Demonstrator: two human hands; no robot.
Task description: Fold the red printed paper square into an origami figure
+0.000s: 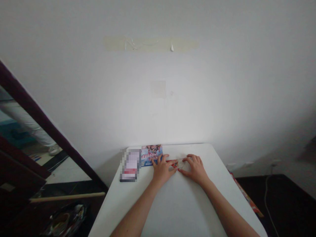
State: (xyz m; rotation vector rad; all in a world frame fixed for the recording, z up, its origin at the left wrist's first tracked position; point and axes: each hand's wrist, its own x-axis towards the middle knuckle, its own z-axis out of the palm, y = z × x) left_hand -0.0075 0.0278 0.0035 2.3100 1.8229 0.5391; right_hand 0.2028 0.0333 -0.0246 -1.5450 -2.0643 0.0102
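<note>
Both my hands rest near the far end of a white table [177,204]. My left hand [161,168] and my right hand [195,168] meet over a small flat object with red marks [178,163], fingers curled and pinching it at either end. What the object is I cannot make out. A colourful printed card or packet [150,154] lies just beyond my left hand, its near edge partly covered by my fingers. A blurred-out rectangular item [130,165] lies to the left of it, near the table's left edge.
A white wall [158,82] rises right behind the table. At left a dark door frame [37,115] opens onto another room, where a person's white-trousered leg [29,125] shows. A wooden stick [66,197] and a bag [65,220] sit on the floor at lower left.
</note>
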